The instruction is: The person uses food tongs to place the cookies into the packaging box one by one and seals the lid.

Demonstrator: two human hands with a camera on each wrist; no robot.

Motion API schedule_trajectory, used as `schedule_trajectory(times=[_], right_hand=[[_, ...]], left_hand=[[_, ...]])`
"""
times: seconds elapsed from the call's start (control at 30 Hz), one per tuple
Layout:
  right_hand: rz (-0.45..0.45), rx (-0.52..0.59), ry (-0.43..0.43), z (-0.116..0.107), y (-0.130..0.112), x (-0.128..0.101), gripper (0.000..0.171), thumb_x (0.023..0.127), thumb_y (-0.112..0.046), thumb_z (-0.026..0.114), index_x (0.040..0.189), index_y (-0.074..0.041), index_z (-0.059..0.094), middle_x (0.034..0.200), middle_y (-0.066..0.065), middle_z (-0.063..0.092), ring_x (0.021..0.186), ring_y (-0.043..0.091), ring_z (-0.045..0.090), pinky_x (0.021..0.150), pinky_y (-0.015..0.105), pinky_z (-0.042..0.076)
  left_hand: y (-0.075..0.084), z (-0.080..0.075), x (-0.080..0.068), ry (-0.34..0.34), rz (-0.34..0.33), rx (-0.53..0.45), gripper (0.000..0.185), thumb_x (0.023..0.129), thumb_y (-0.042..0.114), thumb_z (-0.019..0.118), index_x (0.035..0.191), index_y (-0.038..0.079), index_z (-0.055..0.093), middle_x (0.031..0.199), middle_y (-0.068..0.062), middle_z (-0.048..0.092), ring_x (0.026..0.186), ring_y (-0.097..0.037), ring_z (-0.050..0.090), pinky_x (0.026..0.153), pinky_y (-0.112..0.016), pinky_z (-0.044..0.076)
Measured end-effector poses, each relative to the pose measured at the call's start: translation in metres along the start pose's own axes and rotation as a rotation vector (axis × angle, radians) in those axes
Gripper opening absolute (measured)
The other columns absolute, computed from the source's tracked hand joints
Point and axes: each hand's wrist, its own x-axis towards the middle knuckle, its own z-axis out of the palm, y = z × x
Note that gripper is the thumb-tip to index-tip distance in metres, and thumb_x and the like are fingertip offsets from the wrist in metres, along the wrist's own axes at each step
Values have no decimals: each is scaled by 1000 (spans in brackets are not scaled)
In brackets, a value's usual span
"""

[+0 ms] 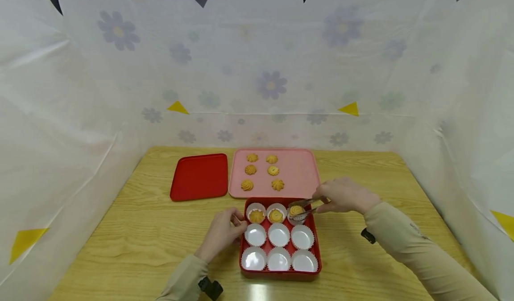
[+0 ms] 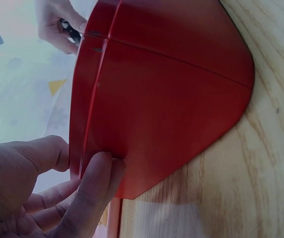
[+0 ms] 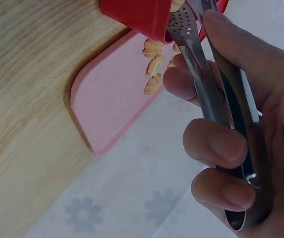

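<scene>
Head view: my right hand (image 1: 344, 195) reaches in from the right over the far right corner of the red box (image 1: 317, 252), forearm slanting across the counter (image 1: 132, 247).
Right hand grip: fingers curled round metal tongs (image 1: 306, 207), squeezing them nearly closed on a cookie (image 1: 296, 210).
Cookie place: over the far right paper cup (image 1: 296, 220) of the box; whether it rests in the cup, I cannot tell.
Left hand: my left hand (image 1: 222, 232) sits at the box's left wall, thumb and fingers curled against the rim, steadying it.
Left wrist view: my thumb (image 2: 98, 181) presses the red outer wall; the other fingers lie on the far side of the rim, mostly hidden.
Right wrist view: the tongs run through my palm; their tips and the cookie are cut off at the top edge.
Box contents: two more cookies in the far row, six cups bare.
Beyond: pink tray (image 1: 299, 176) with six cookies, red lid (image 1: 199, 176) beside it.
</scene>
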Motion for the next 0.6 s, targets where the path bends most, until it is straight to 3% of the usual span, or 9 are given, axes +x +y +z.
schedule_trajectory(times=[0.33,0.6], right_hand=[[-3,-19,14,1,-2,0,18,86,-36,77,91,-19,72,69,-12,56,62,3,46,56,24,38],[6,27,30,-1,-1,-2,16,86,-33,77,93,-20,73,71,-12,57,64,3,46,57,23,38]], left_hand=[[1,0,0,-7,-13,6,13,89,8,68,97,0,62,77,-9,63,56,-14,63,51,-25,55],[1,0,0,-3,-11,7,13,88,7,68,97,0,62,77,-8,63,56,-15,64,51,-24,55]])
